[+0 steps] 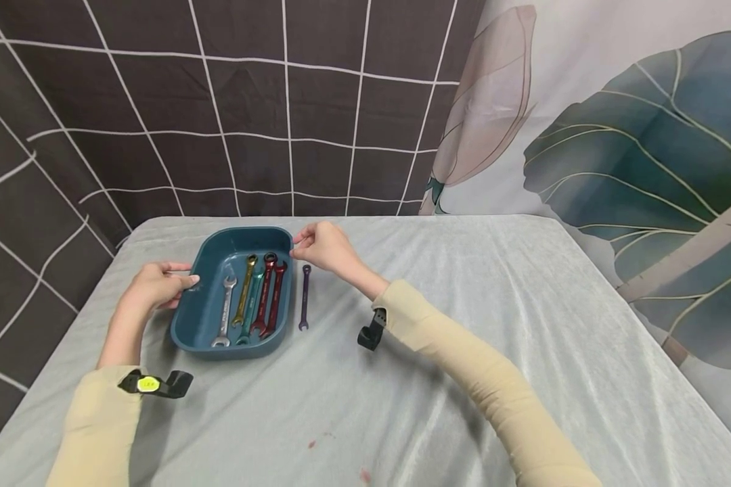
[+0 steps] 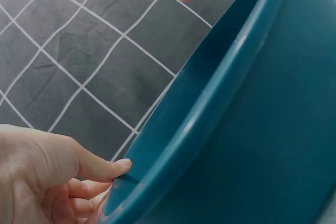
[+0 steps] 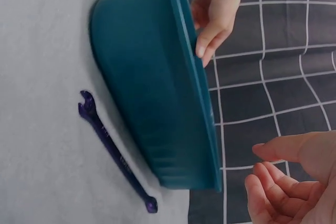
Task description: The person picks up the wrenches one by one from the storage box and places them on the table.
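Left of the frame's center, the left hand (image 1: 160,284) is pinching the rim of a blue bin (image 1: 237,353), ideally keeping it level; the right hand (image 1: 325,248), thumb and fingers apart, is hovering just beside.

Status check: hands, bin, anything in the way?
Left hand pinching blue-green bin at left rim. Right hand near its far right corner, holding nothing. Five wrenches inside. Purple combination wrench outside, alongside; no obvious obstruction.

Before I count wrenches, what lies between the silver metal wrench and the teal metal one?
In the head view, a gold metal wrench lies between the silver wrench and the teal wrench.
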Demonstrator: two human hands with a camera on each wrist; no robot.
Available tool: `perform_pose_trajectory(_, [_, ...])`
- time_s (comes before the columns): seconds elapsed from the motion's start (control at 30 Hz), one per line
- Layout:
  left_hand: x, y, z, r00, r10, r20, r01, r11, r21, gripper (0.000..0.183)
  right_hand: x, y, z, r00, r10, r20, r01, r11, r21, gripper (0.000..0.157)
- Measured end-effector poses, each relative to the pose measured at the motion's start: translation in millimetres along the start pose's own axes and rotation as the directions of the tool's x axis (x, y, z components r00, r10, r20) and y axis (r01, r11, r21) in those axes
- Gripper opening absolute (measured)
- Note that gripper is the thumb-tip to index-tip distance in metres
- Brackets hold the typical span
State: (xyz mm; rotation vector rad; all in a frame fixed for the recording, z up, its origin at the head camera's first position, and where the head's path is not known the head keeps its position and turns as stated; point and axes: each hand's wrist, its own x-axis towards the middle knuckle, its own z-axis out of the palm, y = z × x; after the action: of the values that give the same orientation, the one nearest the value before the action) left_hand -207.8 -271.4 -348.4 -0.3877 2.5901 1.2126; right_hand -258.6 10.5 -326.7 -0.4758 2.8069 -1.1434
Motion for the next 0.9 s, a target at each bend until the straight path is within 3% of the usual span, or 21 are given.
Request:
perform_pose_trajectory(0.4, [0.6,1.0,-1.0,1.000,-0.030,0.009,0.030,1.000,-0.008,0.056,-5,-25,-0.5,0.999,-0.029,0.030,0.030,0.999,-0.033,0.020])
perform_pose_trajectory(0.9, [4.5,-0.4,1.2,0.998,-0.049,-0.029,0.049,0.999,-0.003,0.052,-1,-44,18.2,0.997,-0.037,0.070,0.036,0.999,0.018,0.019])
